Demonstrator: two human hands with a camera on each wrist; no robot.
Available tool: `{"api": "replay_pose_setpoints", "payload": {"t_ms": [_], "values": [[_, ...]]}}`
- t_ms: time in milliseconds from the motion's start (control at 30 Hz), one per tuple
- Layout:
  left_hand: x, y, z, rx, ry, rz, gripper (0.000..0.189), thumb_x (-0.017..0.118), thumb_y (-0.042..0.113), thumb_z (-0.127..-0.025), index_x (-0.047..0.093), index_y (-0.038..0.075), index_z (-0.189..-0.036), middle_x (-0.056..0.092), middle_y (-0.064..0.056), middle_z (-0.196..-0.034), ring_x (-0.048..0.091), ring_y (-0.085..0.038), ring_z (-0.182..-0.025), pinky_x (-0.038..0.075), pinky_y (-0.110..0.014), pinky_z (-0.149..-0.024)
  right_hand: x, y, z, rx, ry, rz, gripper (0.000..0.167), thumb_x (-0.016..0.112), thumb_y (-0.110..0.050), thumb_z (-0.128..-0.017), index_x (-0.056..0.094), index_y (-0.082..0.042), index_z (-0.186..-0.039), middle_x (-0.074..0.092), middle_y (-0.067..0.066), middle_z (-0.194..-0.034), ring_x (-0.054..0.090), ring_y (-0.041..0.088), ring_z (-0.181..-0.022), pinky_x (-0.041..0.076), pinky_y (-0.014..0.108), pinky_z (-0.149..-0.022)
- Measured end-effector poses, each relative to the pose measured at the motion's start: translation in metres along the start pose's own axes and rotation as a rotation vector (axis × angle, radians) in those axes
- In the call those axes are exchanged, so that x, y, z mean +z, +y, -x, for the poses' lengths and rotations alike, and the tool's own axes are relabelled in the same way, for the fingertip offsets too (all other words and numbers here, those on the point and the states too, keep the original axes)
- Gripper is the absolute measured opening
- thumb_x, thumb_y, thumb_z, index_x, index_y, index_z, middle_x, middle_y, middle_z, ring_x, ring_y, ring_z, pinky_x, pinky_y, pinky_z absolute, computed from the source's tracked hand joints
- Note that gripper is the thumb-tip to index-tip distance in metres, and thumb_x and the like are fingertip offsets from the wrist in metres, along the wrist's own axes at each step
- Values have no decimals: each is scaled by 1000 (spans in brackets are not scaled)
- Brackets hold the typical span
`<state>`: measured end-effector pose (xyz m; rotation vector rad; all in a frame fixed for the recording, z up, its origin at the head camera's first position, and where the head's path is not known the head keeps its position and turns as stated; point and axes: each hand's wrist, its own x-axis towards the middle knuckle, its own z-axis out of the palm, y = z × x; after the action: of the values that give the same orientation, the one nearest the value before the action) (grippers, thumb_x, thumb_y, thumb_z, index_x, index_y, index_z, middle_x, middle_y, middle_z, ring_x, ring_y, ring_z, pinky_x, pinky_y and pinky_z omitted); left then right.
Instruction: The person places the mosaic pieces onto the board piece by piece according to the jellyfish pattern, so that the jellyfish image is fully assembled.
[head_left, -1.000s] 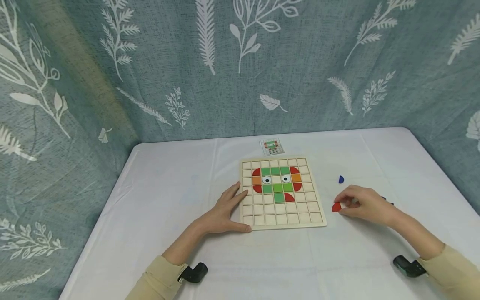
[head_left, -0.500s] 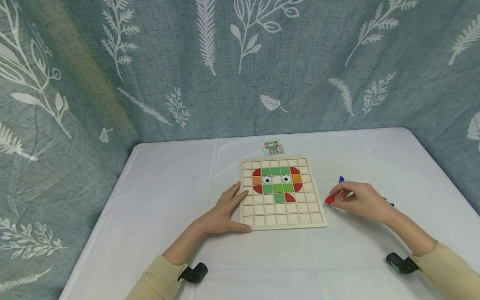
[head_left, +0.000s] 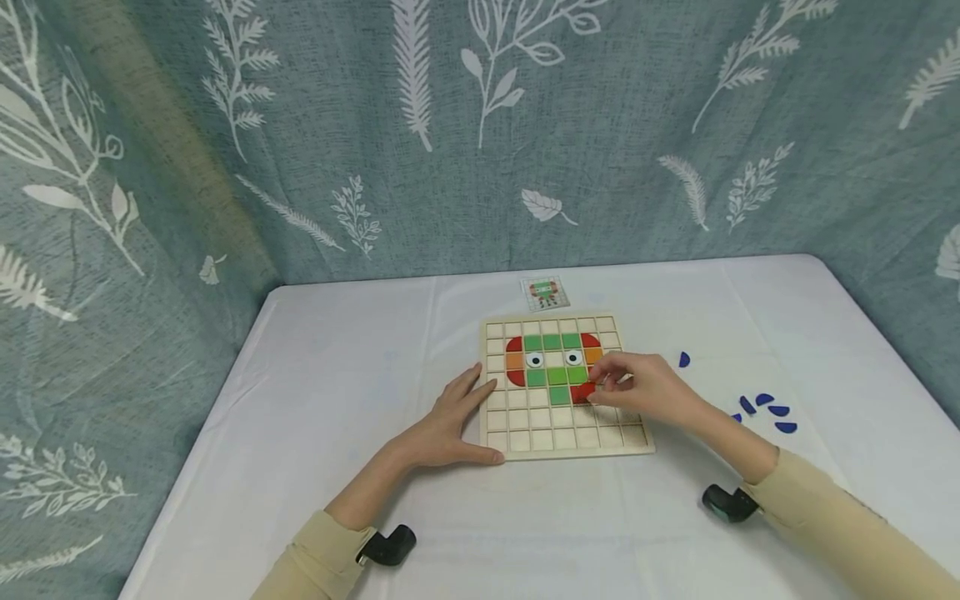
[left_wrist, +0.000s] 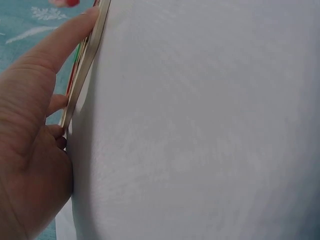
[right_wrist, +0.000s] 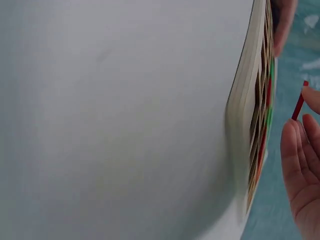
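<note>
My right hand (head_left: 648,387) pinches a red quarter-round tile (right_wrist: 299,104) between thumb and fingers, close over the gridded wooden board (head_left: 525,439). In the head view it overlaps the red tile beside the lowest green tile (head_left: 559,396). With fingers spread, my left hand (head_left: 442,429) touches the board's left edge, its thumb at the near left corner. Set in the grid are green squares, orange tiles (head_left: 514,361), red rounded corners (head_left: 515,378) and two eye tiles (head_left: 535,361), forming a face-like pattern.
Behind the board lies a small picture card (head_left: 545,293) with a similar face on it. Several dark blue half-round pieces (head_left: 764,399) are scattered on the white cloth to the right, with one blue piece (head_left: 684,359) farther back. A patterned curtain (head_left: 450,192) hangs behind the table.
My right hand has carried the red tile leftward from the cloth to over the board, uncovering the blue pieces. The left hand stays where it was.
</note>
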<state>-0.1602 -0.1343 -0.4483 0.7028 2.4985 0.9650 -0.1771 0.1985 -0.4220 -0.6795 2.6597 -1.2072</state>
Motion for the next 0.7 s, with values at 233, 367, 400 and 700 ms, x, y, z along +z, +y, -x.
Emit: {"api": "replay_pose_setpoints", "payload": {"t_ms": [233,367,400,700], "values": [[-1,-1,1,-3,-1,-1,106,83,45,-74,24,13,-156,-1,-4,-164,-4,-27,-148,14,-56,-114,24,-14,-26,-131,-97,60,14,79,-19,-84,68,-16,-91,63,-11,-81,58,5,-73,51,25,-67],[-1,-1,1,-6,-1,0,105,83,45,-75,24,13,-156,-1,-4,-164,-4,-28,-148,14,-57,-114,33,-21,-36,-194,-110,133,12,79,-20,-84,68,-17,-90,63,-11,-83,56,5,-73,50,24,-66],[-1,-1,1,-6,-1,0,105,83,45,-75,24,13,-156,-1,-4,-164,-4,-28,-148,15,-57,-114,35,-22,-38,-207,-112,151,12,79,-20,-84,69,-16,-91,63,-11,-84,55,5,-73,50,23,-66],[-1,0,1,5,-5,6,104,83,44,-75,25,12,-156,-1,-7,-164,-3,-29,-148,14,-58,-114,40,-26,-44,-276,-134,231,10,74,-17,-89,73,-15,-98,67,-5,-99,60,13,-91,50,31,-81]]}}
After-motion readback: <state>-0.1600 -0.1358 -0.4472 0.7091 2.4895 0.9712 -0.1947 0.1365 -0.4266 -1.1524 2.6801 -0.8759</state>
